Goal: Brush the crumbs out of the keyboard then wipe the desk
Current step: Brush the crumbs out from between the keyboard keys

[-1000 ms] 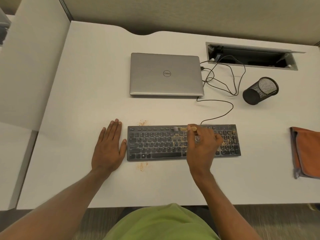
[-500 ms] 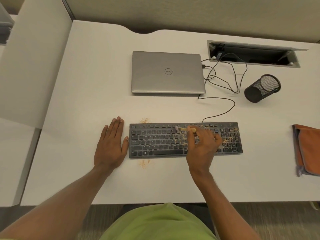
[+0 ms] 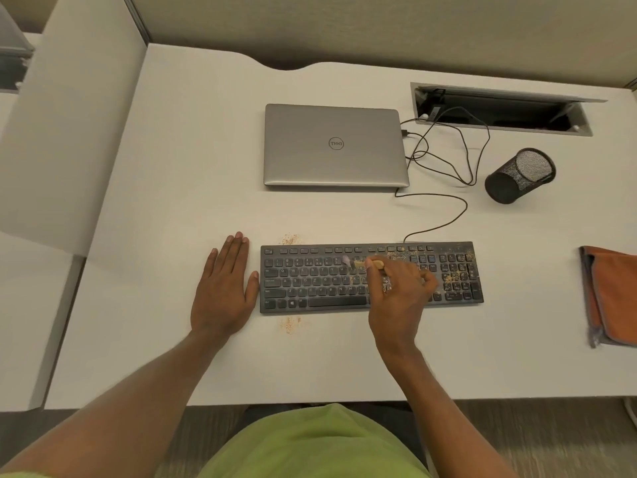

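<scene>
White desk [image 3: 165, 208], cubicle partitions [image 3: 344, 25] behind. Black keyboard [image 3: 310, 288] flat near front edge; crumbs [image 3: 454, 277] thick on right-hand keys, small patches off left corners. Left hand [image 3: 224, 291] flat on desk, fingers straight, thumb at keyboard's left end. Right hand [image 3: 400, 298] curled round small wooden brush [image 3: 362, 263], bristles on upper middle keys. Orange cloth [image 3: 615, 294] at right edge.

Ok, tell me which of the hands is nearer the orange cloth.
Right. The right hand grips a brush over the keyboard, with the cloth off to its right. The left hand lies flat on the desk past the keyboard's left end, farther off.
</scene>
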`<state>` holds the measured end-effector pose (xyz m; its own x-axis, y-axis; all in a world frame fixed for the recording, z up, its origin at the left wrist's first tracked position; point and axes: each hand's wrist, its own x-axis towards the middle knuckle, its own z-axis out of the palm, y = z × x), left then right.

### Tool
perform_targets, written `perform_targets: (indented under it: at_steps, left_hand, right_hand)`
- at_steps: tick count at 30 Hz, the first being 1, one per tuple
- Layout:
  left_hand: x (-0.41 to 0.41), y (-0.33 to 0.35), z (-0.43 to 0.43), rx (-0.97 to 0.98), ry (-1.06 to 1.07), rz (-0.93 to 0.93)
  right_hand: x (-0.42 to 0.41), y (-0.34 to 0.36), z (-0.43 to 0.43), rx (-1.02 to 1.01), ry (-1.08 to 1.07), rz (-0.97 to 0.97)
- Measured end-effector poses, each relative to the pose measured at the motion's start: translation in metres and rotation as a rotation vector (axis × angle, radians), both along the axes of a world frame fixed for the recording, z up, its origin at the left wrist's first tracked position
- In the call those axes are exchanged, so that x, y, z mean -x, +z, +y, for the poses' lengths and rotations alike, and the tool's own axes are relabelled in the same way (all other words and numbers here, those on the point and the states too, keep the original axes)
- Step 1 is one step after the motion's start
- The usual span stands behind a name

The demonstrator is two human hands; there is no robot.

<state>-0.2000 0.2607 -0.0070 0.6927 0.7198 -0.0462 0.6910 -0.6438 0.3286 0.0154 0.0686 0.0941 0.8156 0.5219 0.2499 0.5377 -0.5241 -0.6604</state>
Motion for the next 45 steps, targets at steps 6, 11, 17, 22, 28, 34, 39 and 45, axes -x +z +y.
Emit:
perform_targets:
  at_steps: [6, 11, 17, 22, 28, 34, 39, 45]
  left_hand:
    - [0.0, 0.0, 0.0, -0.008, 0.0, -0.005]
    - [0.0, 0.0, 0.0, -0.005, -0.002, -0.003]
    - [0.0, 0.0, 0.0, -0.004, 0.0, 0.008]
    - [0.0, 0.0, 0.0, -0.006, 0.001, 0.008]
    - [0.0, -0.001, 0.0, -0.01, 0.001, 0.004]
    - [0.0, -0.001, 0.0, -0.022, 0.0, -0.01]
    - [0.0, -0.001, 0.0, -0.019, -0.004, -0.007]
    - [0.0, 0.0, -0.001, -0.024, -0.002, -0.007]
  right_hand:
    - [0.001, 0.002, -0.005, 0.002, -0.015, -0.004]
    - [0.005, 0.003, -0.001, -0.008, 0.016, -0.019]
    - [0.002, 0.005, -0.01, 0.008, 0.013, -0.024]
    - [-0.006, 0.01, 0.003, -0.035, 0.089, -0.013]
    - [-0.016, 0.006, 0.0, 0.059, 0.078, -0.018]
    - [-0.016, 0.017, -0.003, 0.016, 0.077, -0.047]
    - [-0.016, 0.012, 0.001, 0.047, 0.129, -0.033]
    - [-0.022, 0.011, -0.012, 0.117, 0.044, -0.099]
